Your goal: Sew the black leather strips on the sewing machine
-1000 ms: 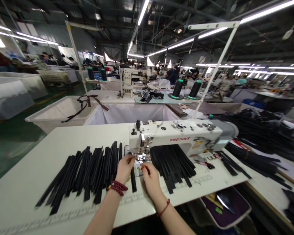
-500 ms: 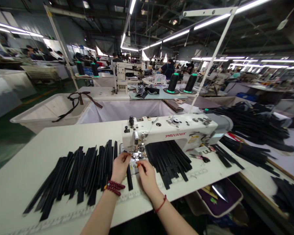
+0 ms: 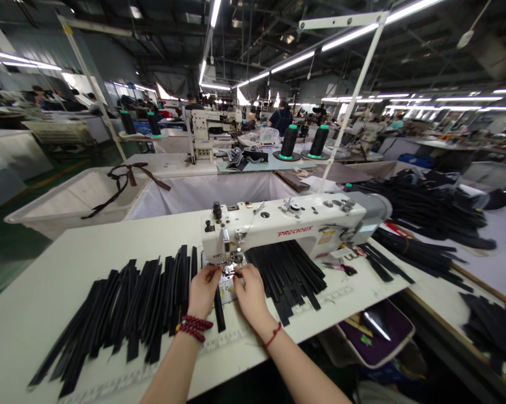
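Note:
A white sewing machine [image 3: 286, 230] stands on the pale table, its needle area between my hands. My left hand [image 3: 205, 290] is closed in a pinch at the left of the presser foot [image 3: 229, 270]. A narrow black strip [image 3: 220, 311] runs out below its fingers toward the table's front edge. My right hand [image 3: 251, 293] pinches close to the foot from the right; what its fingertips hold is too small to make out. Many black strips [image 3: 127, 314] lie in a row left of the machine. Another pile of strips [image 3: 284, 275] lies under the machine's arm.
Small scissors [image 3: 340, 268] rest right of the machine body. A ruler tape [image 3: 223, 341] runs along the table front. Behind stand a white bin [image 3: 68, 196] and black thread cones [image 3: 289, 141]. Black bundles [image 3: 433, 207] are heaped at right; a purple-lined container [image 3: 379, 331] sits below.
My right hand has moved up and inward to the presser foot. The left hand stays beside the foot. The whole view has shifted slightly.

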